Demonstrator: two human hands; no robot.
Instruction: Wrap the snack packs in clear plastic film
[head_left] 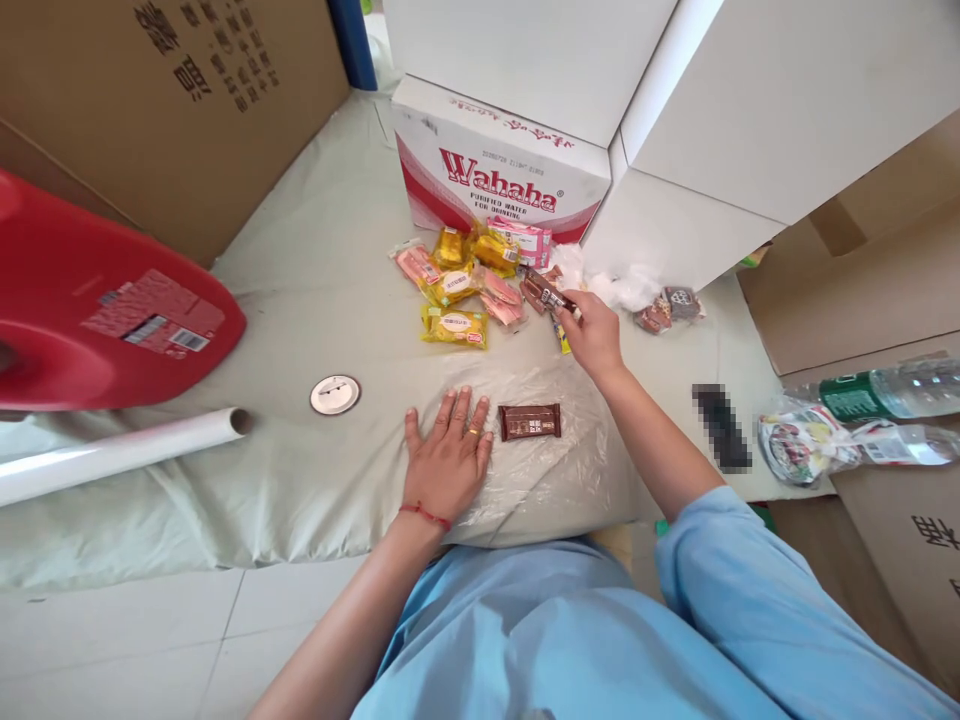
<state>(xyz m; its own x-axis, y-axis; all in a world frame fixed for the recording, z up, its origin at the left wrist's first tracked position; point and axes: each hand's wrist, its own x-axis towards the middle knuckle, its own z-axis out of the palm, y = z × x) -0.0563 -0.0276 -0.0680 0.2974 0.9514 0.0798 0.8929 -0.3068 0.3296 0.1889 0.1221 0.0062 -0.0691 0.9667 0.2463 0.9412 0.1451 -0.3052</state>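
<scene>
My left hand (450,455) lies flat with fingers spread on a clear plastic sheet (577,470) over the pale cloth. Just right of its fingertips a brown snack bar (530,422) rests on the plastic. My right hand (594,333) reaches forward and pinches another brown snack bar (550,293) at the edge of a pile of snack packets (465,280), yellow, pink and brown. A yellow packet (454,326) lies at the near side of the pile.
A Wahaha water carton (495,165) and white boxes (750,110) stand behind the pile. A red plastic stool (82,300), a white roll (112,452) and a round metal lid (334,394) lie left. Water bottles (892,390) and wrappers sit right, cardboard boxes (172,100) around.
</scene>
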